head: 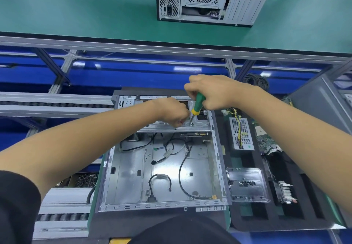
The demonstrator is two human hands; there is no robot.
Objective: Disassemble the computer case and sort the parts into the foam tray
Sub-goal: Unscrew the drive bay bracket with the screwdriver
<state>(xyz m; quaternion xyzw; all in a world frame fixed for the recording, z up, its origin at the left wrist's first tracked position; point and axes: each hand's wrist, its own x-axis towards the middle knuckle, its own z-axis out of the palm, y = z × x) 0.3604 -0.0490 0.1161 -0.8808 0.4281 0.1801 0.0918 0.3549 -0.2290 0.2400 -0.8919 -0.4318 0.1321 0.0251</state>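
- screwdriver (198, 103): green handle, yellow collar
- foam tray (256, 218): black
- computer case (133, 169): bare silver-grey metal inside
- far bench mat (95, 9): teal green
- sleeve (17, 201): black

Right hand (215, 91) round screwdriver (197, 105) — tip inside computer case (163, 177)

Single head-worn wide-angle view, looking forward and steeply down. Open computer case (163, 169) close below, centre frame; foam tray (253, 219) right; far worktop (76, 11) curved along top.
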